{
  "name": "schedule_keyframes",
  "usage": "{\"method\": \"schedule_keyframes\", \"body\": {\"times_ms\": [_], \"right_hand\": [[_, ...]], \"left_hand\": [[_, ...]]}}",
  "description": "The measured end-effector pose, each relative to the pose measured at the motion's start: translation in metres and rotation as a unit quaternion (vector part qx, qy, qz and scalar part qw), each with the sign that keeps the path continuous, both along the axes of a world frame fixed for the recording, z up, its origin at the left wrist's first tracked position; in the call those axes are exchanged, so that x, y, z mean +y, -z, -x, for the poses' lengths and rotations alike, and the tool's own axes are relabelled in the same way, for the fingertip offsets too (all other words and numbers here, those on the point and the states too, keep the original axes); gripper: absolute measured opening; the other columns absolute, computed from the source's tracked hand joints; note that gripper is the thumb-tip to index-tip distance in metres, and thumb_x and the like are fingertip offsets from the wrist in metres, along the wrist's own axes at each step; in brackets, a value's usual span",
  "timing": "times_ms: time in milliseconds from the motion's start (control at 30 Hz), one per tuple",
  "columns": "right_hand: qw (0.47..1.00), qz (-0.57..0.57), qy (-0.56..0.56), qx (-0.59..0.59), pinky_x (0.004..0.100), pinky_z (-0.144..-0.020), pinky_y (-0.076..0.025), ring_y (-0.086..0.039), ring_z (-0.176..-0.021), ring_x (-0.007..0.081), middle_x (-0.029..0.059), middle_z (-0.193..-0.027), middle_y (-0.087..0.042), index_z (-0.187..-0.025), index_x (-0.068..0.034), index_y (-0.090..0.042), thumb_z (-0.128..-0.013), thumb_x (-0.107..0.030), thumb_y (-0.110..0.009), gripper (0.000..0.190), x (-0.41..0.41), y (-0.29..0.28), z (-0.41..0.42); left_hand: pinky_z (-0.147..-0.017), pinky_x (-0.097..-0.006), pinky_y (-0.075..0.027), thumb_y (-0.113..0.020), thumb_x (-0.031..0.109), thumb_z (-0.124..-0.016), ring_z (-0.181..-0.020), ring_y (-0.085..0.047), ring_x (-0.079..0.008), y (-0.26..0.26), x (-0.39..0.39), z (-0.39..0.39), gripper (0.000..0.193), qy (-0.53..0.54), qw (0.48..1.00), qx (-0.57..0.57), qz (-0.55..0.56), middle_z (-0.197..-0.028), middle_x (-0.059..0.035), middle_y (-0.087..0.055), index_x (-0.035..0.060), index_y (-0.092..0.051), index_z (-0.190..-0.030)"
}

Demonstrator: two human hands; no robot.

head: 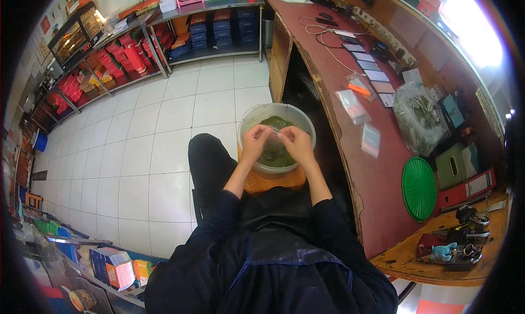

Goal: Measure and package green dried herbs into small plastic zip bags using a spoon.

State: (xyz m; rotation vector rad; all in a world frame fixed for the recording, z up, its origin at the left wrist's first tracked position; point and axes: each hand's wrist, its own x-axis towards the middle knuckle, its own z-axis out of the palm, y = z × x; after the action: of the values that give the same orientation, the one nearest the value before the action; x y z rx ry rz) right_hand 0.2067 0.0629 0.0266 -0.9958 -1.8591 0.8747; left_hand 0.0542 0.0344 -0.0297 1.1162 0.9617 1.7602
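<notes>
Both hands meet over a whitish plastic tub [277, 175] that holds chopped green leafy matter [283, 160]. A small clear plastic bag [272, 138] is pinched between my left hand [255, 143] and my right hand [299, 144], with thumbs and fingertips near its top edge. The bag is see-through, so I cannot tell whether anything is inside it. The tub rests on an orange-brown stool [275, 184] in front of my knees.
To my right runs a dark red counter [381, 199] with packs of small plastic bags [352, 105], an orange cutter [359, 89], a bulging clear bag of greens [420, 117], a green lid [418, 189], phones in a row and cables. Shelves with boxes [222, 31] stand beyond the tiled floor [170, 158].
</notes>
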Motion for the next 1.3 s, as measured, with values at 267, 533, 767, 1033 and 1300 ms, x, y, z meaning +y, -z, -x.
{"method": "schedule_keyframes", "body": {"times_ms": [267,533,767,1033,1300], "right_hand": [[0.998,-0.018,-0.03,-0.043,0.034,-0.063,-0.048,-0.062,-0.07,0.0278,0.0161,-0.077,-0.063,-0.082,0.002,-0.063,-0.078,-0.013,-0.062,0.015,-0.005,-0.008,0.005],[0.9,-0.07,-0.017,-0.43,0.0363,-0.065,-0.05,-0.063,-0.072,0.03,0.0154,-0.072,-0.064,-0.078,-0.005,-0.066,-0.077,-0.016,-0.06,0.013,0.014,-0.005,0.007],[0.891,0.239,-0.052,0.382,0.0286,-0.063,-0.048,-0.063,-0.073,0.0161,0.0072,-0.084,-0.065,-0.105,-0.004,-0.059,-0.087,-0.023,-0.054,0.027,0.048,-0.015,-0.068],[0.92,-0.104,0.354,-0.13,0.0405,-0.069,-0.048,-0.061,-0.074,0.0353,0.0178,-0.083,-0.064,-0.084,-0.003,-0.066,-0.077,-0.012,-0.055,0.015,0.054,-0.01,-0.129],[0.877,-0.019,0.426,-0.22,0.0425,-0.078,-0.047,-0.061,-0.087,0.034,0.0216,-0.09,-0.063,-0.083,-0.005,-0.067,-0.07,-0.01,-0.056,0.018,0.111,-0.045,-0.217]], "left_hand": [[-0.073,-0.0221,-0.045,-0.059,0.014,-0.086,-0.078,-0.058,-0.0083,-0.006,-0.004,0.0,0.014,0.018,0.997,0.065,0.022,-0.08,-0.0016,-0.062,0.0004,-0.061,-0.086],[-0.079,-0.0293,-0.043,-0.047,0.024,-0.09,-0.102,-0.051,-0.0183,-0.006,0.0,-0.001,0.03,-0.176,0.983,0.028,-0.052,-0.116,-0.0094,-0.045,0.0038,-0.044,-0.112],[-0.077,-0.0298,-0.043,-0.044,0.02,-0.089,-0.1,-0.051,-0.0202,-0.006,-0.005,-0.007,0.039,-0.206,0.974,-0.053,-0.073,-0.12,-0.0122,-0.035,0.0031,-0.028,-0.122],[-0.077,-0.0304,-0.044,-0.049,0.019,-0.088,-0.099,-0.052,-0.0211,-0.004,-0.006,0.002,0.042,-0.189,0.977,-0.087,-0.042,-0.117,-0.0107,-0.037,0.0079,-0.029,-0.123],[-0.075,-0.0294,-0.044,-0.052,0.014,-0.087,-0.093,-0.052,-0.0181,-0.003,-0.002,0.004,0.043,-0.172,0.98,-0.091,-0.044,-0.113,-0.01,-0.04,0.0073,-0.029,-0.123]]}}
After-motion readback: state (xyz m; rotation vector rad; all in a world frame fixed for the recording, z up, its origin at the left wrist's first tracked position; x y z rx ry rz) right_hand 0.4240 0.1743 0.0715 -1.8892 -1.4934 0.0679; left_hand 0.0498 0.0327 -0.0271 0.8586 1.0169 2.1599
